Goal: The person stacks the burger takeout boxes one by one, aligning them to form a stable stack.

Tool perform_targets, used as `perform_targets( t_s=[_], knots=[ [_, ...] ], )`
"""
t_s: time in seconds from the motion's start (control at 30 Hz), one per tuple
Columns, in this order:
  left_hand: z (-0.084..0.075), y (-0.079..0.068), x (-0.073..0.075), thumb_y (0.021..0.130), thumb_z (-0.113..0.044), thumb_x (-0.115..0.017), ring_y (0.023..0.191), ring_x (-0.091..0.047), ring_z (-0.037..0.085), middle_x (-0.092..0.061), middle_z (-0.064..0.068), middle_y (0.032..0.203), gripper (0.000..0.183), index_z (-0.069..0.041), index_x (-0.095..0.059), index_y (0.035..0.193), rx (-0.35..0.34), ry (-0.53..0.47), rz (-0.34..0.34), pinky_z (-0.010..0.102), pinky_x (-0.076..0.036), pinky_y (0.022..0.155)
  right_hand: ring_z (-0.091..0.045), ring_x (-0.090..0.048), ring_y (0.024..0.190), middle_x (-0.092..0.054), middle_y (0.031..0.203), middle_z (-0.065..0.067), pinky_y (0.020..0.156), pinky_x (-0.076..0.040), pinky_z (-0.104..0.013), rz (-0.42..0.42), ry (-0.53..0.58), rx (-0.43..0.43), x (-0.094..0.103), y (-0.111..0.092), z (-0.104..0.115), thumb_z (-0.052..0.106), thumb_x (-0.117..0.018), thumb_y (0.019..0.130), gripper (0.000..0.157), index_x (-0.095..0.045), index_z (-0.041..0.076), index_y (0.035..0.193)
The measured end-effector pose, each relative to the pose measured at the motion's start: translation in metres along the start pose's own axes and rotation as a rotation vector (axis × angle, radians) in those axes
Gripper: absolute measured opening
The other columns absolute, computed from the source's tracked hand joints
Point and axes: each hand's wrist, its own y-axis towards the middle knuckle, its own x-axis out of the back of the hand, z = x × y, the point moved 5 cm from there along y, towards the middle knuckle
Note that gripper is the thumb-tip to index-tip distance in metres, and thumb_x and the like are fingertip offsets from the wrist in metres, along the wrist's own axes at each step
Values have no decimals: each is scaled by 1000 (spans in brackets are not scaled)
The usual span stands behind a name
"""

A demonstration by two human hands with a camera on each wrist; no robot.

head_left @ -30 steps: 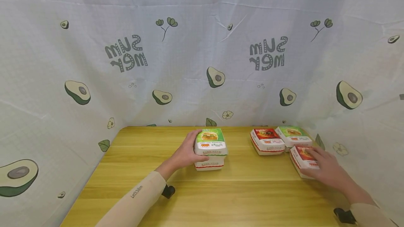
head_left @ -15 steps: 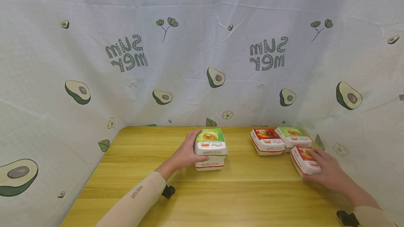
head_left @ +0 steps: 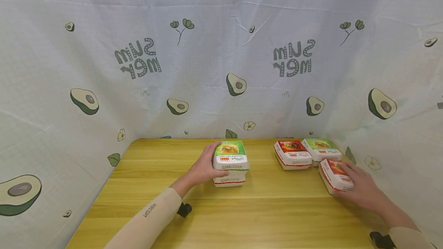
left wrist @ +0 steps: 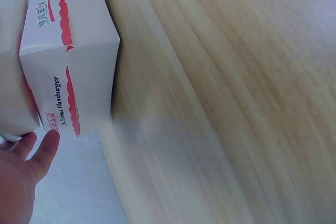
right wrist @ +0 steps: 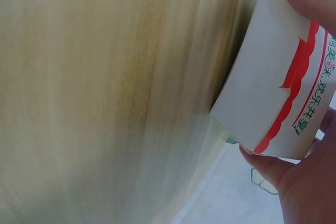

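Observation:
Two burger boxes are stacked near the middle of the table. The top one is a green-topped burger box (head_left: pixel 231 156), and beneath it sits a red-trimmed burger box (left wrist: pixel 79 77). My left hand (head_left: pixel 206 166) holds the stack at its left side, thumb across the front near the seam between the boxes. At the right, my right hand (head_left: pixel 361 187) grips a red-topped burger box (head_left: pixel 333 176), with fingers over its far right side and thumb at the front. In the right wrist view this box (right wrist: pixel 268 72) looks tilted against the table; whether it is fully off the surface I cannot tell.
Behind my right hand stand another red-topped burger box (head_left: pixel 293 155) and another green-topped burger box (head_left: pixel 321 151), side by side. The wooden table (head_left: pixel 242 218) ends at a white curtain (head_left: pixel 207 57) printed with avocados, which closes in the back and sides.
My right hand and the red-topped box it grips have shifted slightly to the right, with the box's front edge a little higher. My left hand and the stack have stayed in place.

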Motion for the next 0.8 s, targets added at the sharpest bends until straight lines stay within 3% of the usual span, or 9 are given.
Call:
perform_targets(
  t_s=[0.53,0.8],
  knots=[
    [-2,0,0,75,-41,-88,130,-45,19,-30,2,156,107,-27,-23,158,-9,-6,8,47,-40,111,-60,-22,128,-25,148,-38,95,-26,-77,-7,5,1,2,-1,7,54,-83,74,116,-24,-5,154],
    [0,-1,0,74,-41,-89,130,-45,20,-30,1,156,107,-29,-24,157,6,-4,1,48,-39,111,-57,-25,128,-30,146,-37,97,-26,-72,-40,13,58,7,-1,15,49,-85,74,111,-29,-6,152]
  ],
)
